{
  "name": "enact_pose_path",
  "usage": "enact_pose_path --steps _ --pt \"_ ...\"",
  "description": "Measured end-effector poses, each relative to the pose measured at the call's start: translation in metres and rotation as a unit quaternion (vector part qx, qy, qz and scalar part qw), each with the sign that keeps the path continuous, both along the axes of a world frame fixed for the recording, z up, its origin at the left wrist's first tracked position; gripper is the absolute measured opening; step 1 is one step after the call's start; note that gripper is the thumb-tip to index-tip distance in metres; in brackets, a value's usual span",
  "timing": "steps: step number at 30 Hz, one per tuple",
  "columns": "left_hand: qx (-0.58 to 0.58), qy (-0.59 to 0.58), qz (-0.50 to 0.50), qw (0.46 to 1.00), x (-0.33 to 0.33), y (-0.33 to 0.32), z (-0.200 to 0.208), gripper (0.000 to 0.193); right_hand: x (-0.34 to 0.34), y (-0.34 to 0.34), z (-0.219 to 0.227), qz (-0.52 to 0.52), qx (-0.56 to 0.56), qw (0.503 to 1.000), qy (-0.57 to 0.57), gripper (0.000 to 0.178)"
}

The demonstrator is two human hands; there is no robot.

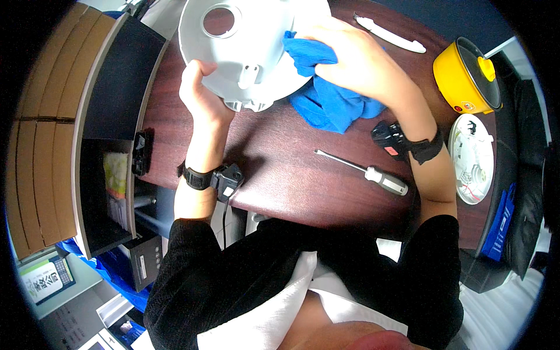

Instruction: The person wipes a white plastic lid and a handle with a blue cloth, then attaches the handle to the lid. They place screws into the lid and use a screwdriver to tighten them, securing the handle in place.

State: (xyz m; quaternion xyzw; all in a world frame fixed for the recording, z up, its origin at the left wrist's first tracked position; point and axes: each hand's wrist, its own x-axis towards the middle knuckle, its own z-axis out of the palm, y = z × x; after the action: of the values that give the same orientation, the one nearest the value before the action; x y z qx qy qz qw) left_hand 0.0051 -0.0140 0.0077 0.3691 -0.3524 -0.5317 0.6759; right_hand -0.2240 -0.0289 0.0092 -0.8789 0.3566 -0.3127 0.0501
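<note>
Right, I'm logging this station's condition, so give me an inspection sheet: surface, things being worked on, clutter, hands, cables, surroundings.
Surface: reddish-brown tabletop, glossy where light falls.
Things in work: white shell with a round hole; bunched blue cloth.
Clutter: screwdriver, white curved piece, yellow pot, white round base.
Hands: left hand grips the shell's rim; right hand holds the cloth at its right side.
Cables: black cable below the left wrist device.
Surroundings: cardboard boxes left; black padded seat right.
</note>
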Motion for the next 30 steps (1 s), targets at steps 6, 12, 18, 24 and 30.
enact_pose_path --steps 6,12,18,24,30 --pt "-0.039 0.032 0.012 0.999 0.006 -0.002 -0.020 0.019 0.031 0.012 -0.019 -0.068 -0.058 0.992 0.086 0.037" --pt "-0.428 -0.531 0.240 0.691 0.019 -0.014 -0.036 0.010 0.027 0.013 -0.006 0.071 0.026 0.995 0.071 0.022" --pt "-0.277 -0.328 0.128 0.894 0.017 -0.007 -0.012 0.018 0.010 0.018 0.020 -0.021 -0.031 0.999 0.023 0.034" --pt "-0.266 -0.266 0.175 0.910 0.010 0.000 -0.012 0.017 0.045 0.020 -0.018 -0.148 -0.112 0.980 0.073 0.055" --pt "-0.254 -0.277 0.159 0.913 0.010 0.000 -0.014 0.017 0.034 0.013 -0.007 0.057 -0.012 0.994 0.090 0.027"
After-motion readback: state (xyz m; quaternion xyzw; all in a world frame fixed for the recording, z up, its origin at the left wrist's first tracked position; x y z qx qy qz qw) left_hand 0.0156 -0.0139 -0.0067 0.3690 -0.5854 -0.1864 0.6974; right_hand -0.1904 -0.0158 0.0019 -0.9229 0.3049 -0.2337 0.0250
